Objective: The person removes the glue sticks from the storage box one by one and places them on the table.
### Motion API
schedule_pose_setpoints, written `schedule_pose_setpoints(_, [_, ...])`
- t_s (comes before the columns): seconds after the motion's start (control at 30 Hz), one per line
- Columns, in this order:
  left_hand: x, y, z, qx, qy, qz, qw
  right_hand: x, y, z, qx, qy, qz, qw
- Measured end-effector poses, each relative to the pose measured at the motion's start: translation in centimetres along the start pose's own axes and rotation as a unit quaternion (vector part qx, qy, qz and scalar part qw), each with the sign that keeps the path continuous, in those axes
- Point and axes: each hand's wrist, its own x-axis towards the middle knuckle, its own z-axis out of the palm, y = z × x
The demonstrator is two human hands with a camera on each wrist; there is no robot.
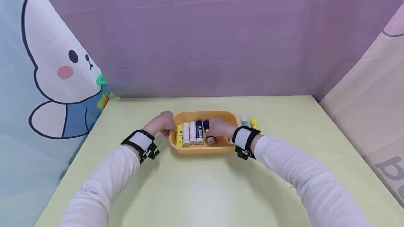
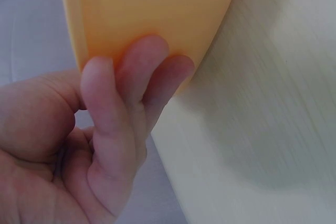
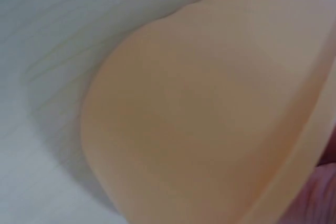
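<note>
An orange plastic tray holds a row of glue sticks. From the left stand a yellow glue stick, two white glue sticks and a dark blue one. My left hand grips the tray's left end; in the left wrist view its fingers press the outer wall. Inside the tray, my right hand holds a white glue stick with a navy cap, beside the dark blue one. Its fingertips are mostly hidden. The right wrist view shows mainly the tray's outer wall.
Just right of the tray, a yellow glue stick and a small pale one lie on the light wooden table. Part of another stick shows inside the tray near the right wrist. A purple cloth hangs behind.
</note>
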Motion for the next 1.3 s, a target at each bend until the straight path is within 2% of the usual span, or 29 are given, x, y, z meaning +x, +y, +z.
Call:
schedule_pose_setpoints(0.3, [0.1,-0.1,-0.1,-0.001,0.0,0.001,1.0,-0.4,0.0,-0.3,0.01,0.001,-0.003,0.9999])
schedule_pose_setpoints(0.53, [0.1,-0.2,-0.1,-0.006,-0.001,0.003,1.0,-0.7,0.3,-1.2,0.04,-0.008,0.012,0.9991])
schedule_pose_setpoints(0.73, [0.2,-0.2,-0.1,-0.002,-0.003,0.003,1.0,-1.5,0.6,-2.1,0.048,-0.018,0.002,0.9987])
schedule_pose_setpoints(1.07, [0.3,-0.4,0.0,-0.006,-0.001,0.005,1.0,-2.4,1.0,-3.9,0.116,-0.03,0.008,0.9928])
schedule_pose_setpoints(1.2, [0.4,-0.4,0.0,-0.004,-0.002,0.004,1.0,-2.6,1.3,-4.9,0.15,-0.019,0.018,0.9883])
schedule_pose_setpoints(1.3, [0.3,-0.4,-0.1,-0.002,-0.002,0.005,1.0,-3.0,1.5,-5.7,0.152,-0.002,0.027,0.9879])
